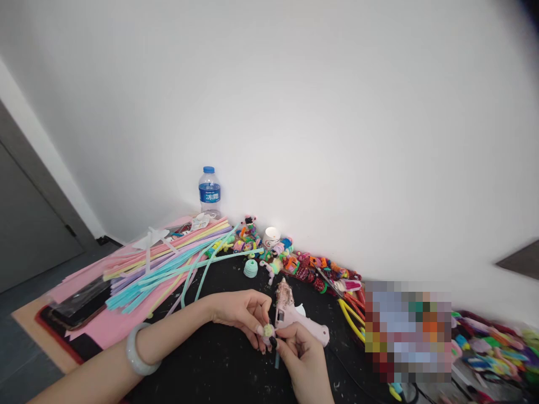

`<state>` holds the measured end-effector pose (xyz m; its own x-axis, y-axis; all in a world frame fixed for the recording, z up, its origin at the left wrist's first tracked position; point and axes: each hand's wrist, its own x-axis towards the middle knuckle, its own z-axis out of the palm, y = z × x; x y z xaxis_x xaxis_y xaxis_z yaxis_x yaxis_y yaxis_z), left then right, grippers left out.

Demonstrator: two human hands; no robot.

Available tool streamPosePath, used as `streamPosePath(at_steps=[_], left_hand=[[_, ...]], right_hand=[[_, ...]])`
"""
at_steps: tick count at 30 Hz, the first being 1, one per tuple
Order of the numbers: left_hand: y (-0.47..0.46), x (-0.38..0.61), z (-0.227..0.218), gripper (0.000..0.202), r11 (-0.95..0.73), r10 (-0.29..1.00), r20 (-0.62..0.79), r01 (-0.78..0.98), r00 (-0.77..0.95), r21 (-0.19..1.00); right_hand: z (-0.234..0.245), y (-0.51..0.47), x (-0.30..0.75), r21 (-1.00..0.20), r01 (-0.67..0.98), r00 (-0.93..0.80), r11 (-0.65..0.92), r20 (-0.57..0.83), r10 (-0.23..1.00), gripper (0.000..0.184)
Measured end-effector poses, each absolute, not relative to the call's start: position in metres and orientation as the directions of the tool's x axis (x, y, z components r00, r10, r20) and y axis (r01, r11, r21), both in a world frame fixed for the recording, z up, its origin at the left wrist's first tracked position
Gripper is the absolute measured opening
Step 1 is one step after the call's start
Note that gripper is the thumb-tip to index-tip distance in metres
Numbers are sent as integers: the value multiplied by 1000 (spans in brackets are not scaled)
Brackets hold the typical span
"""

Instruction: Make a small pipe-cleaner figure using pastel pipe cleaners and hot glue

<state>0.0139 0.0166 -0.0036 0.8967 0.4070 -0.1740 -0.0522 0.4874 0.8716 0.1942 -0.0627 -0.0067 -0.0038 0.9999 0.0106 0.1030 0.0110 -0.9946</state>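
Observation:
At the front of the black table my left hand (242,314) and my right hand (304,354) meet, fingers bent in a pinch. Between their fingertips is a small pale yellow and whitish fuzzy piece (268,330); its exact shape is too small to tell. A tiny black spot shows by the right fingertips. Just behind the hands lies a pale pink glue gun (290,315) with a crusted brown nozzle, its glue stick poking out toward me. Beyond it sit a mint green coil (251,269) and a pastel pipe-cleaner figure (274,267).
Bundled pastel pipe cleaners (168,264) cover pink paper (130,314) on the left. A water bottle (209,193), a white paper cup (272,236) and colourful fuzzy figures (295,266) line the wall. Scissors (330,281) and yellow stems (351,320) lie right, beside a blurred-out patch.

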Motion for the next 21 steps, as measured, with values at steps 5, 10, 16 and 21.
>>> streamPosePath(at_steps=[5,10,16,21], left_hand=[[17,13,-1,30,494,405,-186,-43,895,868],[20,13,-3,30,504,386,-189,-35,903,863],[22,10,1,32,471,455,-187,-57,871,880],[28,3,7,31,441,498,-180,-69,848,895]], right_hand=[[-10,-60,195,-996,76,-44,-39,-43,998,28],[-14,-56,198,-995,92,-57,-33,-39,998,26],[-3,-48,195,-991,131,-26,35,31,999,17],[0,-38,188,-988,140,-24,61,58,998,17]])
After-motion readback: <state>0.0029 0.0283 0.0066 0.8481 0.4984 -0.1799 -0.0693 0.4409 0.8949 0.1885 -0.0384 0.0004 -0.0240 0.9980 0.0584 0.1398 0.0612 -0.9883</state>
